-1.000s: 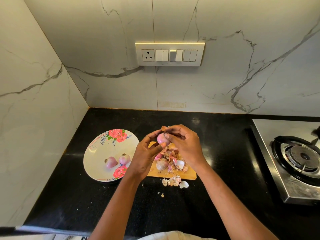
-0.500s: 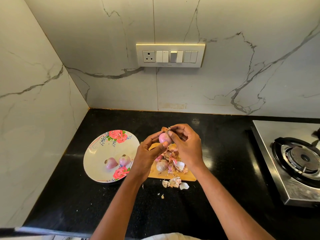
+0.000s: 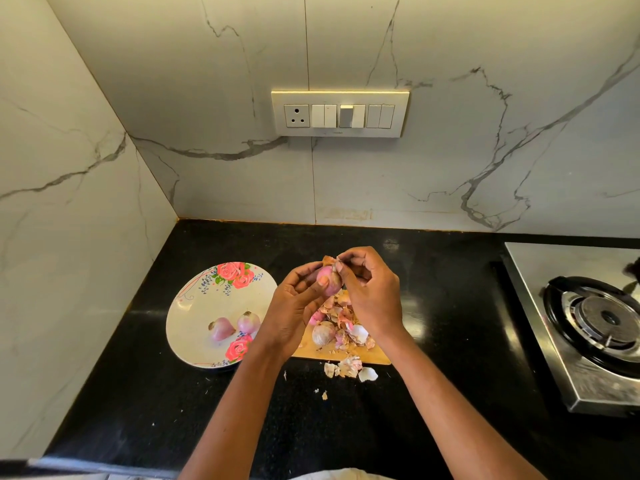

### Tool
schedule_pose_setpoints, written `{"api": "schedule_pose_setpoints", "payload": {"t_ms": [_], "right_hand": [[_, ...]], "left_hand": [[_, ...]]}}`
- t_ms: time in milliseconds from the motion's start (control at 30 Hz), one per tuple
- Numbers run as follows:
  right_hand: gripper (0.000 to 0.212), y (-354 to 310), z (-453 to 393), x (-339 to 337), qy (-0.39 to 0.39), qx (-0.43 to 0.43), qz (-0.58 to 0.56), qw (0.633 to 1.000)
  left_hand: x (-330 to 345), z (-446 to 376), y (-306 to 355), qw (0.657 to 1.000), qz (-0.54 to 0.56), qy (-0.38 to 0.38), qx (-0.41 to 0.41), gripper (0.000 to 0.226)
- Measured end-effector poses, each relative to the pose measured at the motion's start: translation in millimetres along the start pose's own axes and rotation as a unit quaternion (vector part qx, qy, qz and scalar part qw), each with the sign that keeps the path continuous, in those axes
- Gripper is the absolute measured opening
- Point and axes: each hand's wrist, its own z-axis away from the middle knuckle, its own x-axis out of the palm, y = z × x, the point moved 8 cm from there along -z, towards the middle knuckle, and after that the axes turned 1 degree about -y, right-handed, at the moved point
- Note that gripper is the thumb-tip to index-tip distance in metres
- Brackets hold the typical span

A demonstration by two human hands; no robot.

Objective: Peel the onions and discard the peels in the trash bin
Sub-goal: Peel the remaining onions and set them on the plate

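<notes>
- The small pink onion (image 3: 328, 280) is held above the light wooden cutting board (image 3: 375, 356), the left hand (image 3: 294, 306) curled around it
- The right hand (image 3: 372, 292) pinches a dry brown peel strip (image 3: 329, 260) at the onion's top
- The onion looks light, firm and a little slippery where bare; the peel seems thin and tears easily, so take it near the tip
- Loose papery peels (image 3: 346, 318) lie on the board
- I can read no writing or brand; no trash bin is in view

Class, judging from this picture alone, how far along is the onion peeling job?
Done: two peeled onions lie on the floral plate. In hand: left hand holds an onion; right hand pinches its skin. Left: an onion on the board, binning peels; no bin visible.
</notes>
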Motion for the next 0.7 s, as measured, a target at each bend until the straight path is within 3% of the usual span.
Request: {"api": "schedule_pose_setpoints", "payload": {"t_ms": [300,500,700], "right_hand": [[0.011,21.1,4.0,0.3,0.029,0.128,-0.178,0.975],[0.023,16.8,5.8,12.8,-0.089,0.09,-0.099,0.987],[0.02,13.9,5.1,7.9,-0.065,0.069,-0.08,0.992]], "left_hand": [[-1.5,6.8,-11.3,0.997,0.08,0.001,-0.018,0.045],[-10.8,3.8,-10.0,0.999,0.031,0.022,0.012,0.035],[-11.6,3.7,-5.0,0.997,-0.066,0.027,0.038,0.047]]}}
